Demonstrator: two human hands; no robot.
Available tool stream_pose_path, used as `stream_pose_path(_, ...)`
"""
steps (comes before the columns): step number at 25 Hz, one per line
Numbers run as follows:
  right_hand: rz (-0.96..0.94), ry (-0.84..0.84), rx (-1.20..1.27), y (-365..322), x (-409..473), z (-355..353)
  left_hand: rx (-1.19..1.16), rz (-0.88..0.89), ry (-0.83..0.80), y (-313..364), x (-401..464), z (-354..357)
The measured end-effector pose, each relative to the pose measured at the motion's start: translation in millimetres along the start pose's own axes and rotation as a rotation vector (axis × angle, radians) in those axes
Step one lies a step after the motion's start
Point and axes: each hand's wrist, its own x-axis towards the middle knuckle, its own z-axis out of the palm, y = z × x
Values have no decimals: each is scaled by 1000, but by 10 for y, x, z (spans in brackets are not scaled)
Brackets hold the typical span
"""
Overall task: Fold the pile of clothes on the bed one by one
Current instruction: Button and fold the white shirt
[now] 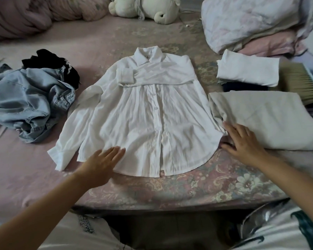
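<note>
A white button shirt [146, 120] lies flat, front up, in the middle of the bed [116, 38]. One sleeve is folded across its chest; the other lies straight along its left side. My left hand [102, 164] rests flat on the shirt's lower left hem, fingers apart. My right hand [242, 141] lies open at the shirt's right hem corner, beside a folded beige garment [267, 118]. On the left sits a crumpled pile: a light blue denim garment [29, 103] with a black garment [52, 64] behind it.
A folded white garment [248, 69] lies on a dark one at the right, next to a brush [298, 82]. A plush toy [145, 8], a rolled quilt [34, 13] and pillows [251, 20] line the far side. The bed's near edge is just below the shirt.
</note>
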Motion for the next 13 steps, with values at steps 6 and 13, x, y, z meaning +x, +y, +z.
stream_pose_path(6, 149, -573, -148, 371, 29, -286, -108, 162, 175, 993, 1386, -332)
stream_pose_path(13, 66, -314, -388, 971, -287, -251, -44, 178, -160, 2340, 3207, -454)
